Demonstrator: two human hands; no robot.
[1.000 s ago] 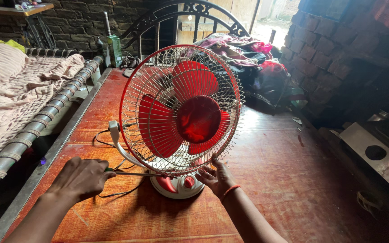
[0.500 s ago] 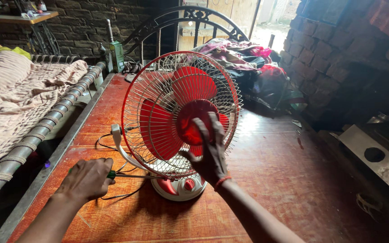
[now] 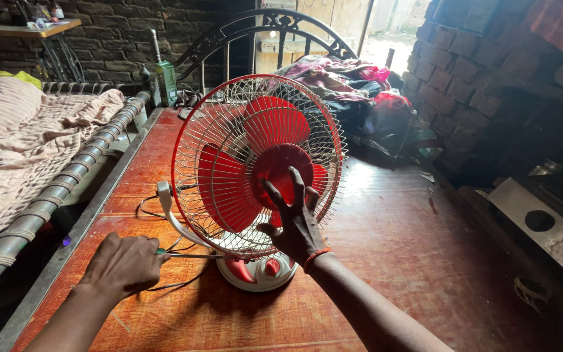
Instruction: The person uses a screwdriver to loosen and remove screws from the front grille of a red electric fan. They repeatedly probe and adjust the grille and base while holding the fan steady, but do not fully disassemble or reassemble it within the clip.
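Dim brick room w/ a red-brown wooden platform (image 3: 392, 261) taking up most of the view; metal bed frame (image 3: 275, 26) at the far end, pile of clothes (image 3: 346, 81) by it, striped bedding (image 3: 14, 143) off to the left. Table fan (image 3: 259, 169) stands upright mid-platform on its white-and-red base (image 3: 259, 270), facing the camera, red blades behind the wire guard (image 3: 197, 140).

Left hand (image 3: 122, 264) is clenched round a thin tool, prob. a screwdriver (image 3: 197, 255), green at the handle end; shaft runs level toward the fan's lower rim, just above the base. Can't tell if the tip is seated on a screw or clip. Right hand (image 3: 294, 218) is spread flat, fingers splayed against the guard front over the red hub, pressing, not gripping anything.

Progress, as a judgement: early. Guard is whole and on, blades in place, no loose parts lying about. Fan cord (image 3: 151, 205) trails on the wood at left.
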